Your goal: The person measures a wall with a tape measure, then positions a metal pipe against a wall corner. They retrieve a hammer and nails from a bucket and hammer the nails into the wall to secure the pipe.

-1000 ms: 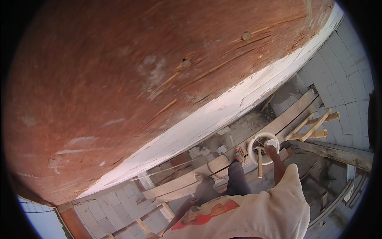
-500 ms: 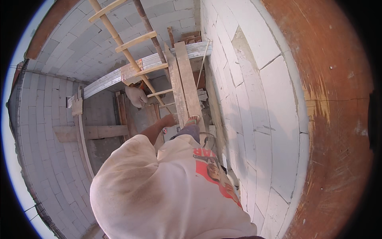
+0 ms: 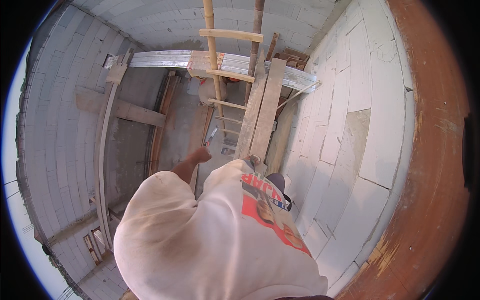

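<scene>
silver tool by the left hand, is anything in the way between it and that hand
Nothing visible: the silver tool juts from the left hand, apparently gripped. The ladder stands up and right, not between them.

The left arm (image 3: 186, 169) pokes out in front of the big round shoulder (image 3: 155, 205). Its bare part slants up to the left hand (image 3: 202, 155). The fingers (image 3: 205, 152) look tucked in, but are too small to see well. One foot (image 3: 255, 160) peeks out past the chest (image 3: 227, 195).
</scene>
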### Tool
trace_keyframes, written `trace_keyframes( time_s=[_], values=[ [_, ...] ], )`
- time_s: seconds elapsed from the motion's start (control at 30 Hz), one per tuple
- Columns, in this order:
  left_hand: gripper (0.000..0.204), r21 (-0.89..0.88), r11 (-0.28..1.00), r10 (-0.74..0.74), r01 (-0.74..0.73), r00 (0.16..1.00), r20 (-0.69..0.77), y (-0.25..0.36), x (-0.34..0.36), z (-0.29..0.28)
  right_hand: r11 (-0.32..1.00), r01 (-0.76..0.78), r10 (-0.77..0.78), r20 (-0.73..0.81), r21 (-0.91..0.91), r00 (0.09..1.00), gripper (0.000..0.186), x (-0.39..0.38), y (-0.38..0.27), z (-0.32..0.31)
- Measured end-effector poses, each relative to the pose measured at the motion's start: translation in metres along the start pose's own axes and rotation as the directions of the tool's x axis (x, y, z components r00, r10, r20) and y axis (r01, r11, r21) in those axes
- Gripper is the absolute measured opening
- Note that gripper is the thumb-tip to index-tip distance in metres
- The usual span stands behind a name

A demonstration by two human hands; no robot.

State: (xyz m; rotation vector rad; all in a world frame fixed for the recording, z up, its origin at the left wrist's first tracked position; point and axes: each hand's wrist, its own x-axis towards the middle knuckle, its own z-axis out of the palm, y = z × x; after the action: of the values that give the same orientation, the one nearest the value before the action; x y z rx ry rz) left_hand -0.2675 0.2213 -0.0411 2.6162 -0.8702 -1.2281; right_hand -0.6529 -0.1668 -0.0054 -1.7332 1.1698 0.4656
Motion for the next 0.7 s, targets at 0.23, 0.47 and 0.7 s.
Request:
trace_keyframes(
  time_s=[0.23, 0.47, 0.7],
  values=[
    [0.038, -0.238, 0.967, -0.123, 0.094, 0.986, -0.111, -0.01, 0.035, 0.016, 0.969, 0.166, -0.134, 0.173, -0.183, 0.976, 0.026, 0.085, -0.081, -0.009],
    [0.032, -0.464, 0.884, -0.13, -0.05, 0.928, -0.348, 0.025, 0.046, -0.03, 0.89, 0.344, -0.244, 0.325, -0.298, 0.914, 0.027, 0.172, -0.176, -0.015],
    [0.042, -0.614, 0.772, -0.299, 0.164, 0.946, -0.124, 0.04, 0.093, -0.125, 0.832, 0.425, -0.259, 0.428, -0.355, 0.866, 0.028, 0.241, -0.256, -0.04]
  ],
)
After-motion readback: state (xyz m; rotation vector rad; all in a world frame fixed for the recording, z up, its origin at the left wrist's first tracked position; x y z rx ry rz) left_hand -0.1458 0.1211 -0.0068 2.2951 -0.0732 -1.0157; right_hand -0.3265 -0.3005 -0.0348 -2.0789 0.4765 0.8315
